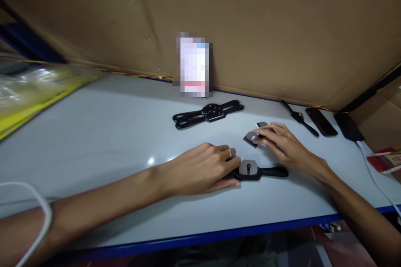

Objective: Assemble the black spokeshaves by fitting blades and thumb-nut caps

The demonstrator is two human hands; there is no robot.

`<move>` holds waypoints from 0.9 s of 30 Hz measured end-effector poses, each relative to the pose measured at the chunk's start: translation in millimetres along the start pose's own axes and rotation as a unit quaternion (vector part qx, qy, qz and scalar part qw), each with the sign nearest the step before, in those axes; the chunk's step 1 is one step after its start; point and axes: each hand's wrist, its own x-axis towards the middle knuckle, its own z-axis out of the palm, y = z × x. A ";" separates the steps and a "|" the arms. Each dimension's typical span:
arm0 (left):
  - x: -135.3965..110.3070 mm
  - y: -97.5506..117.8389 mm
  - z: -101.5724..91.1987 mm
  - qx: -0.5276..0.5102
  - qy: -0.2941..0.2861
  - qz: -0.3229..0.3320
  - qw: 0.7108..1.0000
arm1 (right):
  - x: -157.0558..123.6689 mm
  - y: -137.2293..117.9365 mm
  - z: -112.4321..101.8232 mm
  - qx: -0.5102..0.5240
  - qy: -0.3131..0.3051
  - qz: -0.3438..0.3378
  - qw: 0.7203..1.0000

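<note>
At a pale counter [103, 142] backed by cardboard [282, 29], holding a black two-handled tool [249, 169] at lower right of centre, with the left hand [205, 168] curled around its left end. Lying with its long axis left to right, pointing its free handle [275, 172] rightward. Pinching a loose blade [250, 138] in the fingers [270, 134] of the right hand [284, 145]. Showing clear plastic [34, 81] at left, contents too blurred.

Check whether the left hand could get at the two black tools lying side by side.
Probably yes: nothing visible stands between the left hand and those two black tools, though it holds the nearer black tool and would likely have to release that first.
</note>
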 end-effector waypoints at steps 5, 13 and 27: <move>-0.8 -1.3 0.5 0.001 -0.006 0.000 1.000 | -2.8 0.8 -8.2 -0.003 -0.016 -0.031 0.999; -3.2 -1.5 -0.5 -0.014 -0.004 0.006 1.000 | -7.8 17.5 -36.7 -0.077 0.105 0.151 0.980; -3.3 -1.6 -0.1 -0.027 0.003 0.004 1.000 | -14.8 28.4 -45.0 -0.119 -0.165 0.209 0.956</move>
